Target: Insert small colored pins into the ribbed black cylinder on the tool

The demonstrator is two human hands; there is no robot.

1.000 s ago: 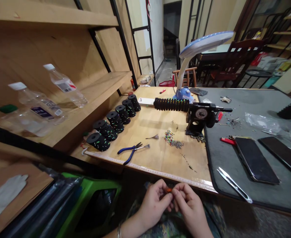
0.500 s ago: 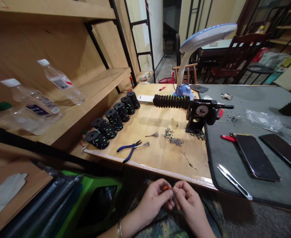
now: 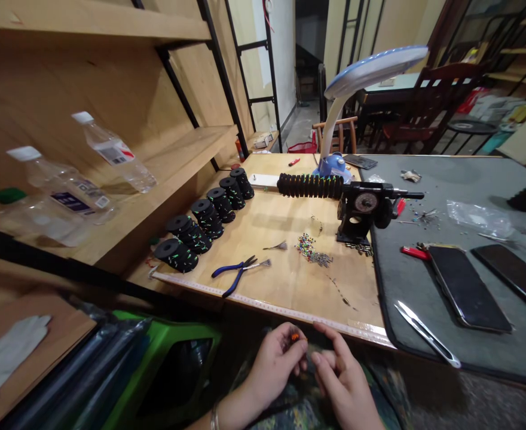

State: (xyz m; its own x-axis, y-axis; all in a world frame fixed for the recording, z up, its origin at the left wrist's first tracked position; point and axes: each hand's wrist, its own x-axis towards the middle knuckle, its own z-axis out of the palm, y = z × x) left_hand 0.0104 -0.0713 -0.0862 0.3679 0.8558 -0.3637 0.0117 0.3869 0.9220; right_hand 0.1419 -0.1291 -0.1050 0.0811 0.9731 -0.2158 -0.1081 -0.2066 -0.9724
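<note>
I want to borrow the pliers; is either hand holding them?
No, the pliers lie on the wooden table, apart from the left hand and the right hand.

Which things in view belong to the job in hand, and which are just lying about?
Likely part of the job:
- small orange piece, held in the left hand
- coloured beads, piled on the table
- blue-handled pliers
- silver snips

Probably just lying about:
- plastic bottles on the shelf
- white glove
- clear plastic bag on the grey mat

A pale wall (image 3: 285,60) adjoins what seems a doorway (image 3: 311,33).
</note>
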